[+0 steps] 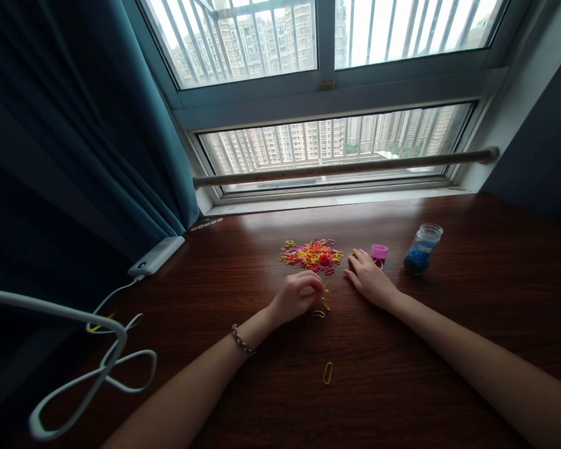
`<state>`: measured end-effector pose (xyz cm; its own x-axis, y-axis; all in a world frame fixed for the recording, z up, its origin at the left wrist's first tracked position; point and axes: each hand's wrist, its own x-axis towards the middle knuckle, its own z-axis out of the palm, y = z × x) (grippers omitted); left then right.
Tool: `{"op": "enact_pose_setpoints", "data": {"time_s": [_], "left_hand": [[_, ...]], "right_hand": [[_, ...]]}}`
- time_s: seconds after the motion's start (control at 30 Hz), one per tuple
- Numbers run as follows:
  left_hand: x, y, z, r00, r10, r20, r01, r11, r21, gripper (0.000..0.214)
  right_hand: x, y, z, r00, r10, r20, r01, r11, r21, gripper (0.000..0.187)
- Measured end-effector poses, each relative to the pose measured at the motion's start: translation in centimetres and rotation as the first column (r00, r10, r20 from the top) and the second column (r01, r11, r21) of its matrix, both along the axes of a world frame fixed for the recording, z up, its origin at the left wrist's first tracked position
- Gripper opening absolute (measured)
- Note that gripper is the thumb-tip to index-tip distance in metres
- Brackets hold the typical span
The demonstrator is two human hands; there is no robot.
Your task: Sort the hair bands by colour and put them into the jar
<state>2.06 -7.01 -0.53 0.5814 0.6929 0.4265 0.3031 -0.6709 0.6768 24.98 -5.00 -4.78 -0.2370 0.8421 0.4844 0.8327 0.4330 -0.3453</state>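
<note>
My left hand (302,294) is closed, its fingers curled together just in front of a pile of small coloured loops (312,255) in pink, orange and yellow. Whatever it may pinch is hidden. Beside its fingertips lie loose yellow loops, one (326,304) close to another (318,313). Too small to tell is whether they are clips or links. My right hand (368,278) rests on the table right of the pile, palm down with fingers apart. A bit of yellow shows at its fingertips. Just beyond it stands a pink cap (379,251).
An uncapped clear jar (421,251) with blue contents stands at the right. Another yellow loop (328,373) lies nearer me on the brown table (383,380). A white device (156,256) and its cable (115,349) are at the left, by a blue curtain (98,118).
</note>
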Motion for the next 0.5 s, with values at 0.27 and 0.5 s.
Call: {"op": "enact_pose_setpoints", "data": {"time_s": [0.27, 0.5], "left_hand": [[-0.9, 0.6, 0.6, 0.996, 0.073, -0.053, -0.073, 0.997, 0.014, 0.021], [-5.0, 5.9, -1.7, 0.656, 0.752, -0.07, -0.736, 0.657, 0.159, 0.012]], "right_hand": [[0.0, 0.0, 0.5, 0.999, 0.002, -0.049, -0.003, 1.0, -0.011, 0.025], [-2.0, -3.3, 4.0, 0.865, 0.404, -0.298, -0.421, 0.907, 0.008, 0.02]]}}
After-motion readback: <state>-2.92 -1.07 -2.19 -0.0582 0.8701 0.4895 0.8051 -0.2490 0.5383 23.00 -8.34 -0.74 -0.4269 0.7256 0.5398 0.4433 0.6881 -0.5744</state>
